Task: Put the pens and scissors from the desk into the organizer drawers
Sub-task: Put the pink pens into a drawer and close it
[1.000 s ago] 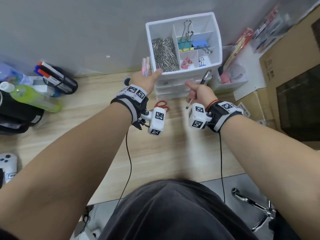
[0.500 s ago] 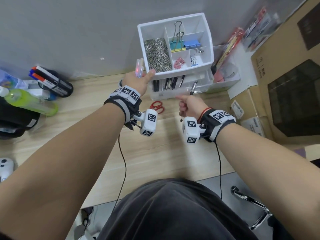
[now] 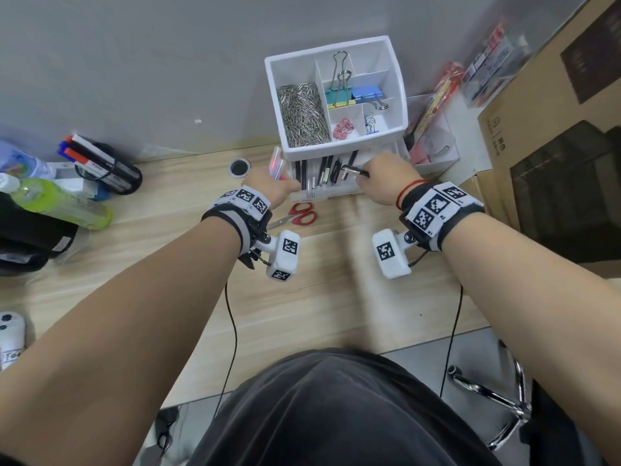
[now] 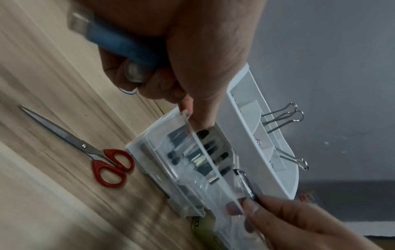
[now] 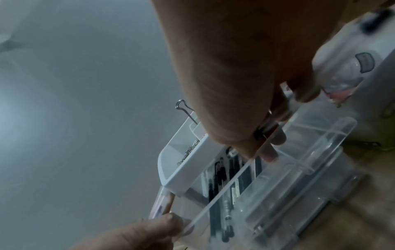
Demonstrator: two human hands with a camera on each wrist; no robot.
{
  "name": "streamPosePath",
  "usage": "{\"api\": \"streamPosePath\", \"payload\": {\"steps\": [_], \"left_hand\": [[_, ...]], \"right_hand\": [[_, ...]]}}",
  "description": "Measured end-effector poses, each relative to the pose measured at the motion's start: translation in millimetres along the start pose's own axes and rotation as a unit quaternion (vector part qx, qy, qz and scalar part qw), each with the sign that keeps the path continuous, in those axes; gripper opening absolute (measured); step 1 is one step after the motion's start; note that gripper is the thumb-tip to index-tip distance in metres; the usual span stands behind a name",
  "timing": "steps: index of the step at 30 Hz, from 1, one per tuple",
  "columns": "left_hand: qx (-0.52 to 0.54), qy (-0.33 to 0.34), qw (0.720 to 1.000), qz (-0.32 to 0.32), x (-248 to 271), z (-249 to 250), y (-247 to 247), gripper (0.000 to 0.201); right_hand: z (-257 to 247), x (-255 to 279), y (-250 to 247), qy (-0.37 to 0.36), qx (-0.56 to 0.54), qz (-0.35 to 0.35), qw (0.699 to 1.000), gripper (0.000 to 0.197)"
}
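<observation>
The white organizer stands against the wall, and its clear top drawer is pulled out with several dark pens inside. My right hand pinches a black pen and holds it crosswise just above that drawer. At the drawer's left corner my left hand grips a few pens, one with a blue barrel, while its thumb touches the drawer rim. Red-handled scissors lie on the desk in front of the organizer, beside my left wrist.
A strapped bundle of markers and a green bottle lie at the left. Packets and a cardboard box crowd the right side. A cable hole sits left of the organizer. A chair base shows below the desk edge.
The top drawer has been pulled open. My right hand then moved forward over it, turning the black pen sideways. My left hand stays at the organizer's left side with its pens.
</observation>
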State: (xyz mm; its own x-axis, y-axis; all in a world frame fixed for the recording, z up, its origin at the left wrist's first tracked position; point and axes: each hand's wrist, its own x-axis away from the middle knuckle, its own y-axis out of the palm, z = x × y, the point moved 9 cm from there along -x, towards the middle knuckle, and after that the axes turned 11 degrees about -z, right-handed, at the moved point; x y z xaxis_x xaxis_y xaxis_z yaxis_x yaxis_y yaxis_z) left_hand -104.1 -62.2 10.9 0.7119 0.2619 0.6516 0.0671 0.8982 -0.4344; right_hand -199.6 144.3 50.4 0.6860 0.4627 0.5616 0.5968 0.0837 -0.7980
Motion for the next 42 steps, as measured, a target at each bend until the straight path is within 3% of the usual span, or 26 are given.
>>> {"api": "streamPosePath", "payload": {"steps": [5,8,13,20,26,28,32,35,39,42], "left_hand": [[0.016,-0.038,0.998,-0.041,2,-13,2,0.05],[0.03,-0.042,0.997,-0.057,6,-16,5,0.042],[-0.002,-0.057,0.995,-0.076,8,-13,7,0.031],[-0.025,-0.053,0.995,-0.086,1,-14,16,0.032],[-0.038,-0.06,0.993,-0.092,-2,-16,17,0.07],[-0.045,-0.054,0.993,-0.099,-2,-13,18,0.063],[-0.072,-0.051,0.992,-0.092,-3,-10,16,0.038],[-0.079,-0.047,0.992,-0.089,-6,-11,14,0.04],[-0.085,-0.046,0.991,-0.094,-8,-11,15,0.054],[-0.089,-0.044,0.991,-0.094,-8,-11,15,0.07]], "right_hand": [[13,-3,9,0.04,-0.005,-0.069,0.997,0.033],[24,-10,10,0.077,-0.086,-0.103,0.988,0.027],[36,-19,26,0.147,-0.249,-0.178,0.941,0.031],[39,-38,12,0.155,-0.151,-0.078,0.973,0.021],[51,-42,6,0.177,-0.237,0.044,0.954,0.031],[52,-41,1,0.181,-0.23,0.09,0.952,0.034],[45,-44,9,0.164,-0.221,0.055,0.96,0.027],[44,-44,10,0.167,-0.188,0.031,0.967,0.027],[50,-37,-2,0.187,-0.174,0.083,0.963,0.043],[49,-34,-3,0.19,-0.175,0.115,0.959,0.043]]}}
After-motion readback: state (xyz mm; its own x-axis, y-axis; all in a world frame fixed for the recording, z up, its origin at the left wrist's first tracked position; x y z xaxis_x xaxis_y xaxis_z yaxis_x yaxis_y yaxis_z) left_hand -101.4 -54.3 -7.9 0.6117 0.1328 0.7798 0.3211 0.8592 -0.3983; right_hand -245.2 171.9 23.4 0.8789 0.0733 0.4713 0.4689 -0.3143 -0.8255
